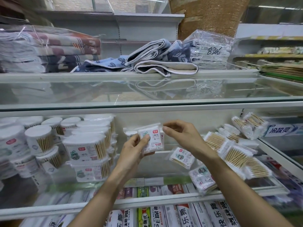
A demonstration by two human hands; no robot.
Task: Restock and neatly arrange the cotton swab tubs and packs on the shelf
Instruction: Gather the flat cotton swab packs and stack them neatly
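Over the shelf my left hand pinches a swab pack. My right hand curls loosely beside it.

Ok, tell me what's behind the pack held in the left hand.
Edges of more white packs show on either side of the held pack. How many stand behind it is covered.

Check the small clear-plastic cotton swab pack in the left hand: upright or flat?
Upright. The left hand holds the small clear-plastic cotton swab pack on edge, red logo uppermost, label facing camera.
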